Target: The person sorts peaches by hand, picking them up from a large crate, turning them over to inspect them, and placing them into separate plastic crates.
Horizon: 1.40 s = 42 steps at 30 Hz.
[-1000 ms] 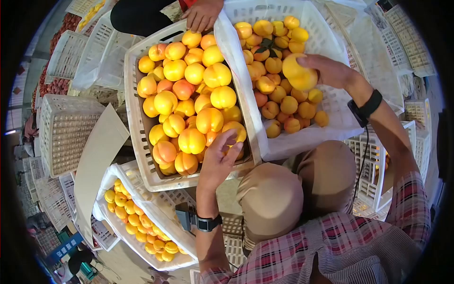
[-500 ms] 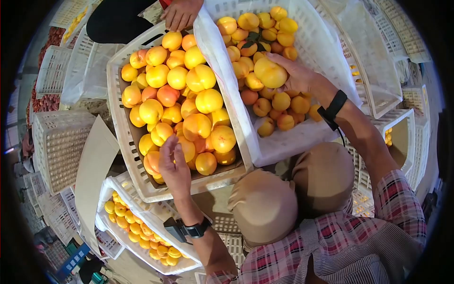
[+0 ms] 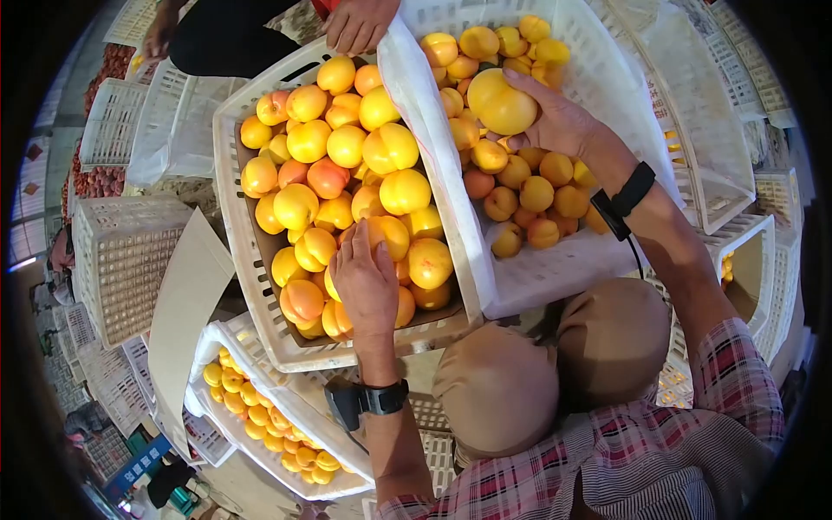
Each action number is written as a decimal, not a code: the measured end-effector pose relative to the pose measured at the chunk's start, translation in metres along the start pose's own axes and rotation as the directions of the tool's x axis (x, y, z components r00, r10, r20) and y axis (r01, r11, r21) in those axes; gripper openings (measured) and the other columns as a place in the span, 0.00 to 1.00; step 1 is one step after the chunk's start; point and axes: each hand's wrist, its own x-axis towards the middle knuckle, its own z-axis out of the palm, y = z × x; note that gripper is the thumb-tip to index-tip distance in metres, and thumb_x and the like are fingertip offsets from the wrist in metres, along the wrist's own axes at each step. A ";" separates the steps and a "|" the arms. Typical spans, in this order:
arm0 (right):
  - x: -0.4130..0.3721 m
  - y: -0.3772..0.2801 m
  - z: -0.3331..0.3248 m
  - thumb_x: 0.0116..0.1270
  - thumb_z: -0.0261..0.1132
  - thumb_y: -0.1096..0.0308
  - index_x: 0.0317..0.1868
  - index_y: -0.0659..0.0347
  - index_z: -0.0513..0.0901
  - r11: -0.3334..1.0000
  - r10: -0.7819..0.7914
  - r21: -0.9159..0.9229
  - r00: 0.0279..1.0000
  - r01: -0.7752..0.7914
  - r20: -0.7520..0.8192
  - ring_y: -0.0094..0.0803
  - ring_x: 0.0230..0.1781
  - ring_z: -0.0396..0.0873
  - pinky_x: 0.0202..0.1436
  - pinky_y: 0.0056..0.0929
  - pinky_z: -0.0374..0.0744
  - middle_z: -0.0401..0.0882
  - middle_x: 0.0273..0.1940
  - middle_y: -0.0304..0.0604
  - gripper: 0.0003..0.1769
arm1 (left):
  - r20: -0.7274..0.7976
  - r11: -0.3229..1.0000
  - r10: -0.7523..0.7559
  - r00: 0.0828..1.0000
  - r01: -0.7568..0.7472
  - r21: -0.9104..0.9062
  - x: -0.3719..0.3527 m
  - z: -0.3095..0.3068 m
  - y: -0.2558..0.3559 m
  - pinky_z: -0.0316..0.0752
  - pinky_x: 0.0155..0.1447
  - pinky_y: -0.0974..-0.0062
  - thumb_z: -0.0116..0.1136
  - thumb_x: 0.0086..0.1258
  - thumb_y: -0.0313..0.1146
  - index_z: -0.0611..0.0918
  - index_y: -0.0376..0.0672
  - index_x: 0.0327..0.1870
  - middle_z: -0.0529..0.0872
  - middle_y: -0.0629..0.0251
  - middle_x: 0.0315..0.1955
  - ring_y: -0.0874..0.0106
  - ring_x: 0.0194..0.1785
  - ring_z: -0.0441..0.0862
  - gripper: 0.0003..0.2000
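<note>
My right hand (image 3: 555,117) holds a large yellow peach (image 3: 502,102) above the lined crate (image 3: 568,282), which has smaller peaches (image 3: 537,194) and a few dark leaves inside. My left hand (image 3: 365,282) lies over the peaches in the left crate (image 3: 230,186), its fingertips at a yellow-orange peach (image 3: 389,236); whether they grip it is unclear. Rows of yellow and reddish peaches (image 3: 295,206) fill that crate. White liner hangs over the edge between the two crates.
Another person's hand (image 3: 360,24) rests at the left crate's far edge. A lined crate of peaches (image 3: 260,425) stands at the lower left, beside a cardboard sheet (image 3: 186,321). Stacked crates (image 3: 130,260) stand at left, more at right. My knees (image 3: 494,390) are close to the crates.
My left hand has moved right and farther in over the left crate's peaches. My right hand has lifted its peach slightly up and away. The view has shifted a little.
</note>
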 end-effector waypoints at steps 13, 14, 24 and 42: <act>0.004 0.016 0.003 0.66 0.60 0.42 0.56 0.52 0.72 0.992 -0.002 0.128 0.994 0.016 -0.108 0.35 0.38 0.83 0.30 0.23 0.79 0.81 0.45 0.39 0.27 | -0.149 0.965 -0.230 0.962 0.205 -0.163 0.032 -0.026 -0.064 0.72 0.56 0.62 0.59 0.65 0.30 0.76 0.34 0.55 0.79 0.47 0.46 0.52 0.50 0.77 0.18; 0.005 0.016 0.002 0.65 0.60 0.43 0.56 0.51 0.72 0.989 -0.011 0.148 0.997 0.023 -0.082 0.35 0.38 0.83 0.30 0.23 0.79 0.81 0.45 0.39 0.27 | -0.139 0.946 -0.310 0.941 0.291 -0.140 0.038 -0.026 -0.071 0.72 0.56 0.63 0.60 0.64 0.31 0.76 0.34 0.57 0.79 0.48 0.48 0.55 0.50 0.78 0.20; 0.003 0.026 -0.001 0.68 0.57 0.45 0.57 0.55 0.72 0.976 0.004 0.215 0.995 0.019 -0.102 0.37 0.41 0.82 0.29 0.25 0.78 0.80 0.46 0.44 0.26 | -0.086 0.930 -0.367 0.926 0.368 -0.003 0.053 -0.013 -0.092 0.72 0.58 0.62 0.62 0.61 0.34 0.74 0.34 0.58 0.78 0.47 0.52 0.53 0.56 0.76 0.25; 0.000 0.037 -0.024 0.66 0.64 0.56 0.67 0.56 0.61 0.920 -0.081 0.377 0.993 0.108 -0.087 0.43 0.62 0.71 0.63 0.43 0.73 0.71 0.62 0.46 0.33 | -0.222 0.998 0.055 0.974 -0.055 0.006 0.060 0.012 -0.126 0.64 0.67 0.60 0.62 0.61 0.28 0.72 0.35 0.61 0.75 0.48 0.58 0.51 0.62 0.70 0.26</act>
